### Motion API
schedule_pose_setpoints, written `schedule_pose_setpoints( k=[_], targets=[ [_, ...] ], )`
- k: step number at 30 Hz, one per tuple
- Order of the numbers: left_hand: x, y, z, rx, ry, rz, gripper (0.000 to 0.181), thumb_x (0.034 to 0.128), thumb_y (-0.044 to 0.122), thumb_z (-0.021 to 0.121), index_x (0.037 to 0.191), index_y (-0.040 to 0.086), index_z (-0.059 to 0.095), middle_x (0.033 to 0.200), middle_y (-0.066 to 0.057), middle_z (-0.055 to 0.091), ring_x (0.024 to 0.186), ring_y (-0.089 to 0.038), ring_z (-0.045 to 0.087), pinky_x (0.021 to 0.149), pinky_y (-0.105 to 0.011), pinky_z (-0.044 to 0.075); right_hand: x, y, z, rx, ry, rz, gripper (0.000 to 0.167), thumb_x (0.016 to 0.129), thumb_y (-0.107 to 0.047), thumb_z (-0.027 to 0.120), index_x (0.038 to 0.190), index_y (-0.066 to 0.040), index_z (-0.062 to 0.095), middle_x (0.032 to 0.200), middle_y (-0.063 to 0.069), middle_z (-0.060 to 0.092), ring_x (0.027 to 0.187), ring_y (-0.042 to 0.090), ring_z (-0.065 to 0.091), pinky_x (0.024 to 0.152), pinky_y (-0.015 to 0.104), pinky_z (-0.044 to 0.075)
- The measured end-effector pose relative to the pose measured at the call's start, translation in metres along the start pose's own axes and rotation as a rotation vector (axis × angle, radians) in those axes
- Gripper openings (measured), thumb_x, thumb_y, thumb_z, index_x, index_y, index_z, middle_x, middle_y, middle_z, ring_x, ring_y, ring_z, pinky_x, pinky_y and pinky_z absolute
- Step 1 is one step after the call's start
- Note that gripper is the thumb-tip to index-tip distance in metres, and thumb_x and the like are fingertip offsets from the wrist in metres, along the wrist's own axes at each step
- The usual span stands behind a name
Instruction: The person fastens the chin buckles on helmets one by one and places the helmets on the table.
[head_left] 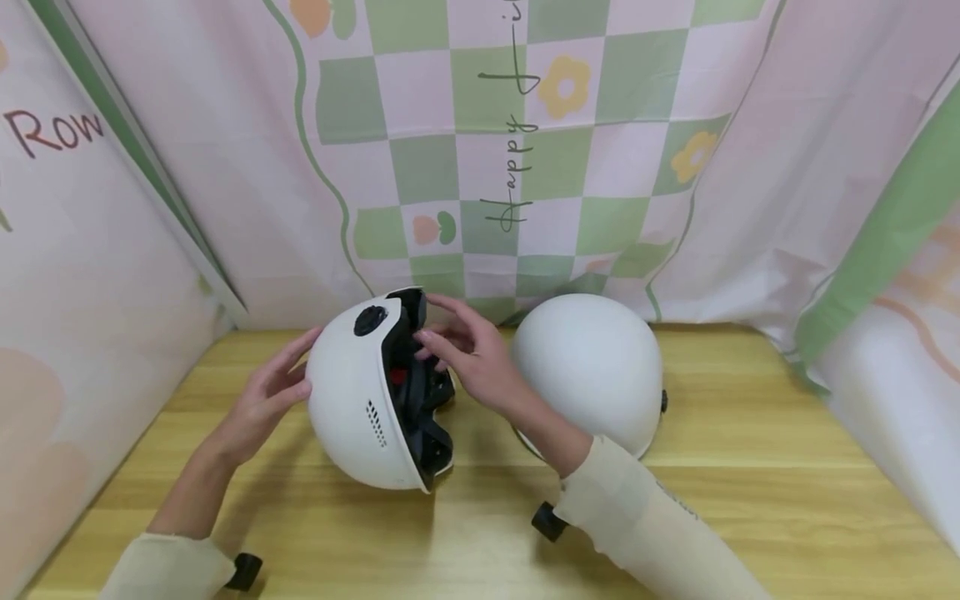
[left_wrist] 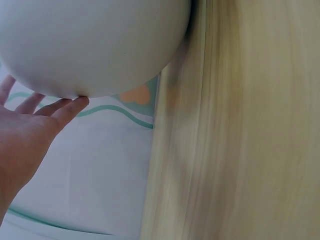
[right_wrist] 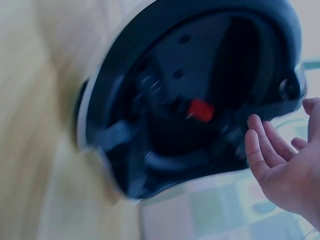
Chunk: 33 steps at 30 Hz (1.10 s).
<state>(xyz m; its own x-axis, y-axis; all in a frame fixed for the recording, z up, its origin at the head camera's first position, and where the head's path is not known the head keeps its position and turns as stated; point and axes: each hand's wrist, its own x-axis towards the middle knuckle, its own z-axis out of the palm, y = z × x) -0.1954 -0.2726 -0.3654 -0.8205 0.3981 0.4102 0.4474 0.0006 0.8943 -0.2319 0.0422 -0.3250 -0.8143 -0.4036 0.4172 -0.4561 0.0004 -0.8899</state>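
Note:
A white helmet is turned on its side in the head view, its dark padded opening towards the right. My left hand touches the rounded shell with its fingertips; the left wrist view shows these fingers nearly straight against the smooth white surface. At the opening's far edge, my right hand has its fingers beside the black lining. From the right wrist, the loosely extended fingers meet the rim, and a red piece shows inside the helmet. Whether the helmet bears on the table cannot be told.
A second white helmet sits dome up on the wooden table, just behind my right forearm. Printed curtains hang along the back and both sides of the tabletop.

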Motion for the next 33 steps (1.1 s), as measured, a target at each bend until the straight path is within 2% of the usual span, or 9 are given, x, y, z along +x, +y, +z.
schedule_pose_setpoints(
  k=[7, 14, 20, 25, 27, 33],
  targets=[
    [0.001, -0.002, 0.002, 0.007, 0.000, -0.013, 0.063, 0.1044, -0.004, 0.047, 0.164, 0.008, 0.029, 0.164, 0.007, 0.036, 0.140, -0.006, 0.046, 0.105, -0.026, 0.046, 0.008, -0.022, 0.009, 0.037, -0.098, -0.002, 0.054, 0.103, -0.007, 0.062, 0.155, -0.007, 0.046, 0.114, 0.021, 0.071, 0.096, 0.039, 0.070, 0.083, 0.058, 0.058],
    [-0.001, -0.003, 0.001, 0.032, -0.003, -0.038, 0.065, 0.1046, -0.003, 0.048, 0.165, 0.008, 0.027, 0.169, 0.001, 0.029, 0.141, -0.007, 0.043, 0.104, -0.028, 0.047, 0.015, -0.029, 0.018, 0.036, -0.118, 0.016, 0.046, 0.101, -0.009, 0.066, 0.146, -0.004, 0.056, 0.102, 0.018, 0.070, 0.083, 0.034, 0.065, 0.082, 0.060, 0.057],
    [-0.001, -0.001, 0.001, 0.049, -0.006, -0.054, 0.065, 0.1053, 0.000, 0.048, 0.165, 0.010, 0.026, 0.170, -0.002, 0.027, 0.143, -0.012, 0.040, 0.104, -0.029, 0.048, 0.017, -0.031, 0.022, 0.032, -0.069, 0.055, 0.041, 0.099, -0.012, 0.071, 0.138, -0.007, 0.060, 0.101, 0.017, 0.071, 0.082, 0.024, 0.068, 0.084, 0.056, 0.059],
    [-0.001, -0.001, 0.001, 0.058, -0.007, -0.054, 0.065, 0.1049, -0.001, 0.049, 0.165, 0.011, 0.027, 0.170, -0.002, 0.027, 0.144, -0.015, 0.039, 0.103, -0.029, 0.049, 0.017, -0.033, 0.024, 0.068, -0.017, 0.076, 0.039, 0.097, -0.010, 0.073, 0.134, -0.006, 0.064, 0.100, 0.017, 0.072, 0.082, 0.019, 0.071, 0.082, 0.044, 0.062],
    [-0.001, -0.001, 0.001, 0.055, -0.012, -0.050, 0.065, 0.1044, -0.002, 0.049, 0.165, 0.010, 0.027, 0.170, -0.001, 0.027, 0.143, -0.013, 0.040, 0.103, -0.029, 0.049, 0.016, -0.034, 0.026, 0.083, 0.006, 0.091, 0.037, 0.096, -0.009, 0.074, 0.131, -0.005, 0.065, 0.099, 0.016, 0.072, 0.083, 0.018, 0.071, 0.081, 0.036, 0.062],
    [-0.001, 0.001, 0.002, 0.051, -0.020, -0.041, 0.067, 0.1032, -0.005, 0.050, 0.165, 0.008, 0.026, 0.169, 0.001, 0.028, 0.141, -0.006, 0.041, 0.103, -0.028, 0.049, 0.015, -0.035, 0.031, 0.134, 0.078, 0.122, 0.032, 0.095, -0.004, 0.073, 0.126, -0.003, 0.067, 0.086, 0.007, 0.063, 0.075, 0.013, 0.067, 0.079, 0.034, 0.062]
  ],
)
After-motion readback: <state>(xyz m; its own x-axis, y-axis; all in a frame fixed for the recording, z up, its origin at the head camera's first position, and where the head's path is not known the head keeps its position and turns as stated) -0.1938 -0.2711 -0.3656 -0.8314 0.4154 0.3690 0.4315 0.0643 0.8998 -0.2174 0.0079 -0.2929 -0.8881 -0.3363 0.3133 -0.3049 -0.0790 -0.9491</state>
